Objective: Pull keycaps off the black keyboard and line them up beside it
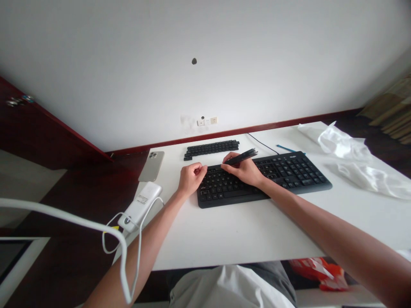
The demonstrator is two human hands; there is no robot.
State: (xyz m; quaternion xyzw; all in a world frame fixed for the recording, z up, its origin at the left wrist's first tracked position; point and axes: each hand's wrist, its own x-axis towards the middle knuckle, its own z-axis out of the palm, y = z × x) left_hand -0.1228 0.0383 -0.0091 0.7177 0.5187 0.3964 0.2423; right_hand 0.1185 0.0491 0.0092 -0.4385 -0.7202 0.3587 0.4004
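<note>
A black full-size keyboard [297,169] lies on the white table in front of me. Its left part sits under both hands, and some key places there look bare. My right hand [242,169] grips a slim black tool with a forked or bristled upper end [247,156], its lower end down at the keyboard's upper rows. At the keyboard's upper left corner, my left hand [192,177] is closed with thumb against curled fingers; what it holds, if anything, is hidden. Behind the keyboard, loose black keycaps [212,148] are laid out in rows.
To the left lie a phone [152,166] and a white power strip or adapter [141,205] with a white cable [123,256] looping near my left forearm. At right are crumpled white plastic wrap [346,145] and a thin blue stick [287,148]. A red bag [321,273] shows below the table.
</note>
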